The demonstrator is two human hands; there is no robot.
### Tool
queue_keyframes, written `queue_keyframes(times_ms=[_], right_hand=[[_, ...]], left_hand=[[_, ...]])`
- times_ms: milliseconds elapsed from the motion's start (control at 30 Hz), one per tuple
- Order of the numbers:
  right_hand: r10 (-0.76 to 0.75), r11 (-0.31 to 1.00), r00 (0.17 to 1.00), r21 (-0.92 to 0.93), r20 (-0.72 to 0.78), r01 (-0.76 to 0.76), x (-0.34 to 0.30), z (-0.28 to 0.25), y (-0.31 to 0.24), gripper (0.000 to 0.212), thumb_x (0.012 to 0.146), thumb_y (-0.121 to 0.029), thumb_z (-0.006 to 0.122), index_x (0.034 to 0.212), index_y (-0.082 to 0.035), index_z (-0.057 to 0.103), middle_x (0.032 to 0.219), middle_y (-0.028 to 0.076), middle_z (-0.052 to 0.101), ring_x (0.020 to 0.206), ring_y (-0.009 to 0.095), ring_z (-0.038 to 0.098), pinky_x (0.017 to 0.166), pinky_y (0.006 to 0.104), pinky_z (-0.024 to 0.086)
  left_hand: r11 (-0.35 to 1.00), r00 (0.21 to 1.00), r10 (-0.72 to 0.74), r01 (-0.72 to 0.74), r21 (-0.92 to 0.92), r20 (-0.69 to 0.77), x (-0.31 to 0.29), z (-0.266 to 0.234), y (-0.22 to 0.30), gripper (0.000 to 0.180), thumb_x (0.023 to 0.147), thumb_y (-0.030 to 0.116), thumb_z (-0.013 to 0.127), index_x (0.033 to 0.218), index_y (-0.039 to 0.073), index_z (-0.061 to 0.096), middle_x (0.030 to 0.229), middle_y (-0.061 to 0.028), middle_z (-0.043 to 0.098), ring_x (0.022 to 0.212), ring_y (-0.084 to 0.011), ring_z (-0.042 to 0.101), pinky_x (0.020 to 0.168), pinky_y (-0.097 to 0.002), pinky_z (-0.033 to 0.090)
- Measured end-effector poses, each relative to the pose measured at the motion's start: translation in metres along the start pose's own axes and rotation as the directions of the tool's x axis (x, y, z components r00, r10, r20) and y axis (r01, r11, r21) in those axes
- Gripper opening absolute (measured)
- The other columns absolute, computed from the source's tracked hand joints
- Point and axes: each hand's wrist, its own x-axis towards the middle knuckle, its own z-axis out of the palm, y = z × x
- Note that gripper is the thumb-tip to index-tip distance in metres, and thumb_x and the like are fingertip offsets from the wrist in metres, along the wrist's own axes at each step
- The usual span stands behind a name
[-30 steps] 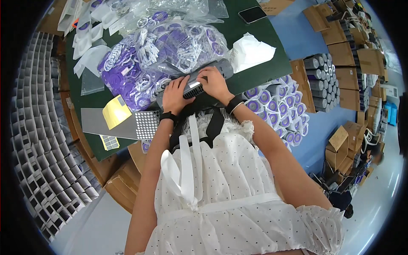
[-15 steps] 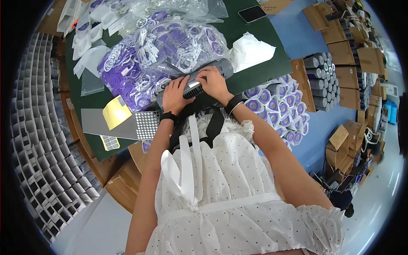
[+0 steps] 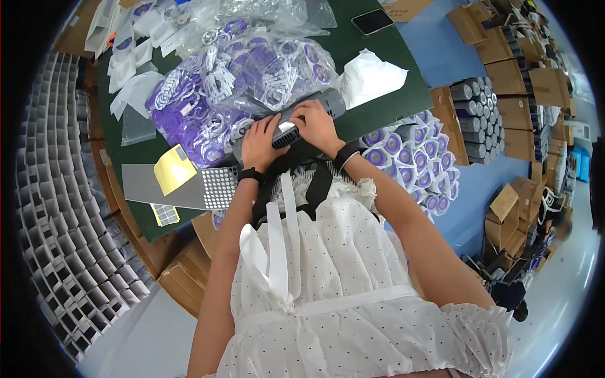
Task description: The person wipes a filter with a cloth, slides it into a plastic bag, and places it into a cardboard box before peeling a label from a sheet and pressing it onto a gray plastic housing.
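Note:
Both hands are on a long grey printed packaging piece, which lies slantwise at the near edge of the table. My left hand presses on its left part, fingers bent over it. Further right, my right hand grips its middle with curled fingers. The piece's underside and part of its near edge are hidden by the hands. Just beyond it, clear plastic bags of purple and white ring-shaped parts are heaped. Loose purple parts lie left of the bags.
A yellow sheet rests on a grey board beside a white-dotted sheet. White paper and a phone lie on the green table. White-wrapped, purple-ended rolls stand right; grey tubes fill a carton. Grey cells line the left.
The hands stay on the grey packaging piece in nearly the same place. The view has shifted very slightly.

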Motion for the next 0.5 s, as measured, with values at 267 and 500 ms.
queue_keyframes(times_ms=[267,500], right_hand=[[0.008,1.0,1.0,0.027,0.003,-0.008,-0.0002,-0.0002,0.0025,0.011,0.076,-0.015,0.067,0.08,-0.005,0.068,0.097,0.008,0.065,0.102,0.029,0.055,0.086,0.0383,0.047],[-0.022,0.998,1.0,0.055,-0.016,0.023,0.0023,-0.0009,0.006,0.012,0.076,-0.014,0.066,0.081,-0.003,0.069,0.098,0.01,0.066,0.099,0.031,0.057,0.084,0.0389,0.049]], left_hand=[[1.0,1.0,-0.005,0.005,0.007,0.0,0.0002,-0.0012,0.002,0.086,0.059,0.033,0.082,0.135,0.02,0.045,0.126,-0.0016,0.051,0.115,-0.0232,0.048,0.096,-0.0386,0.041],[1.0,1.0,-0.002,0.002,0.012,-0.004,0.0007,-0.0002,0.0009,0.086,0.059,0.033,0.082,0.135,0.02,0.046,0.125,-0.0015,0.052,0.115,-0.0233,0.049,0.096,-0.0388,0.042]])
